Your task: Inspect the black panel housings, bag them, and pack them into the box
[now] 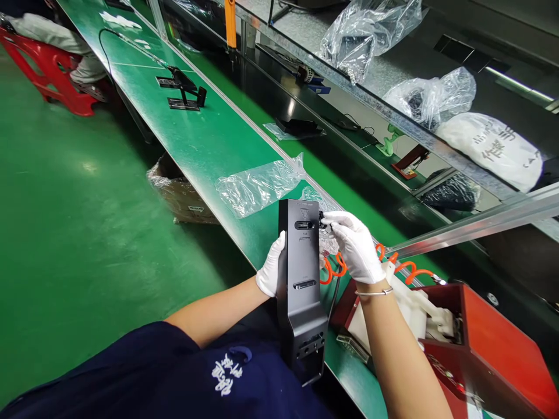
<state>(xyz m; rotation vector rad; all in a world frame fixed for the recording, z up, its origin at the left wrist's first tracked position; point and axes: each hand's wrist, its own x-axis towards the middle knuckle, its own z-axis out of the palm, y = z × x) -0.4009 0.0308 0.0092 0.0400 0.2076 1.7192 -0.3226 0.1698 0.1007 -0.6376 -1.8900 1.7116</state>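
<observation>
My left hand, in a white glove, is wrapped round the left edge of a long black plastic housing. The housing stands tilted upright in front of me, its lower end against my dark blue shirt. Slots and a moulded triangle mark show on its face, and it bends near the bottom. My gloved right hand is closed at the housing's upper right edge, fingertips pinching a small black part. Whether that part touches the housing, I cannot tell. Behind the housing lies clear plastic wrap.
A clear plastic bag lies on the green bench, with a black stand-like part further along. At right stands a red machine beside an orange coiled hose. A shelf runs overhead; a carton sits below.
</observation>
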